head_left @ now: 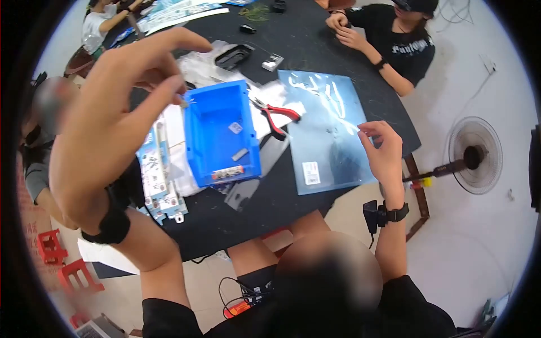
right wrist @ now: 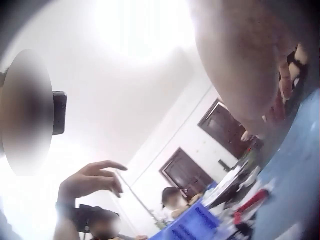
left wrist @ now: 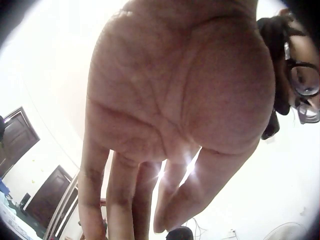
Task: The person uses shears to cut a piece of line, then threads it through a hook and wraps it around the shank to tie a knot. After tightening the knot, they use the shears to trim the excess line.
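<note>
My left hand (head_left: 107, 118) is raised over the left side of the table, its index finger extended and the other fingers bent. It appears large near the blue bin (head_left: 220, 135), and no held object is clear. In the left wrist view the palm (left wrist: 175, 95) faces the camera with its fingers pointing down. Above the right edge of a blue film-covered sheet (head_left: 324, 152), my right hand (head_left: 386, 152) has its thumb and index finger bent toward each other. Whether anything tiny lies between them is not visible. Inside the bin are small pieces and a striped item (head_left: 227, 172).
Red-handled pliers (head_left: 276, 115) lie between bin and sheet. White-blue printed parts (head_left: 158, 174) are left of the bin; a black frame (head_left: 233, 57) lies behind it. Another person (head_left: 403, 45) sits across the table. A fan (head_left: 476, 155) stands at the right.
</note>
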The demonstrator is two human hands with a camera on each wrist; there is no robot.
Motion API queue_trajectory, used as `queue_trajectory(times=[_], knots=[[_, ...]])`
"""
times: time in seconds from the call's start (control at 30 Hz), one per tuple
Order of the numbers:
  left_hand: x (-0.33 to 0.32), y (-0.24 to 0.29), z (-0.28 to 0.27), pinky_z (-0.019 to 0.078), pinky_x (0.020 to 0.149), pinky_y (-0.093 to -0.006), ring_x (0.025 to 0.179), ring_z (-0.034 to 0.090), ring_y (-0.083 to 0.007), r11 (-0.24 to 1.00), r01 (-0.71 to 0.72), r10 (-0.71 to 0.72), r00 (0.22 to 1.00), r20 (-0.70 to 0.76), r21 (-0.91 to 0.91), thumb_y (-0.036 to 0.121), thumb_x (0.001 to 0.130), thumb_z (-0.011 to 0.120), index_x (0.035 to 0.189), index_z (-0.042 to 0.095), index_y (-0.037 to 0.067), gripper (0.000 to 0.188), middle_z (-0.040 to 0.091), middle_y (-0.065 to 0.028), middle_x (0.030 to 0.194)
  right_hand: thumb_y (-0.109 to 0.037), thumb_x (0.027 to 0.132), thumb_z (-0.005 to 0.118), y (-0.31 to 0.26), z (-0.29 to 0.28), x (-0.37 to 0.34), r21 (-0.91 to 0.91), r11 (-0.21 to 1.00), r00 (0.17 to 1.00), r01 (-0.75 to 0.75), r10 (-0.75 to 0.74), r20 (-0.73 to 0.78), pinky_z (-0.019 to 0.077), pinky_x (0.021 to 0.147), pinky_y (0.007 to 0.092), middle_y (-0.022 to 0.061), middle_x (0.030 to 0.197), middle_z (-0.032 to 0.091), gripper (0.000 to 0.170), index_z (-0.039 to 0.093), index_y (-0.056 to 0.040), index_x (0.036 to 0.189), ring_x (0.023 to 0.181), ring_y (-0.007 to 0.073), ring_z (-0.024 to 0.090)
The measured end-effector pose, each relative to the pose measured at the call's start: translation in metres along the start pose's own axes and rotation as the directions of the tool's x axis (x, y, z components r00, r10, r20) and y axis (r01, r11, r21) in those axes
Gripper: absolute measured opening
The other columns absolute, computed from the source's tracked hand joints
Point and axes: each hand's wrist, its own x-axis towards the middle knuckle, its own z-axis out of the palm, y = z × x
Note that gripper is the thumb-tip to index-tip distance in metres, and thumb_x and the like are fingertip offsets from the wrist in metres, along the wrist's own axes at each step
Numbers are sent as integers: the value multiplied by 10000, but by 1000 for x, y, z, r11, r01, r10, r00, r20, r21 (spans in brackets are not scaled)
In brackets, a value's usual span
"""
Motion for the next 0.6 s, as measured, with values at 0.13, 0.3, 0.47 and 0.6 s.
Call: queue_trajectory(times=[0.13, 0.3, 0.47, 0.6], knots=[[1, -3, 5, 558, 857, -324, 907, 702, -198, 999, -17, 18, 1000, -12, 45, 59, 1009, 590, 1380, 644, 52, 375, 701, -124, 957, -30, 881, 761, 30, -9, -20, -15, 999, 999, -28, 29, 39, 490, 680, 318, 89, 939, 727, 146, 753, -25, 1027, 838, 187, 711], [2, 3, 6, 554, 867, -329, 900, 687, -196, 995, 36, -36, 999, 0, 95, 97, 1029, 582, 1378, 647, 68, 356, 688, -116, 940, -87, 872, 800, 30, 8, -28, -19, 998, 995, -65, 67, 78, 501, 689, 310, 72, 927, 728, 173, 763, -39, 1034, 811, 163, 692], [5, 0, 5, 550, 886, -337, 921, 681, -197, 998, 46, -47, 998, 31, 35, 106, 1047, 569, 1377, 646, 71, 341, 667, -100, 951, -124, 862, 803, 10, 21, -27, 9, 998, 993, -66, 65, 99, 530, 679, 354, 98, 948, 693, 248, 742, -28, 1082, 817, 209, 682], [6, 1, 6, 550, 896, -346, 942, 679, -197, 998, 28, -31, 999, 45, 54, 106, 1045, 572, 1385, 640, 67, 349, 661, -98, 962, -97, 857, 780, -2, 24, -41, -96, 995, 993, -1, 12, 114, 532, 719, 375, 99, 932, 635, 242, 737, -18, 1082, 827, 247, 652]])
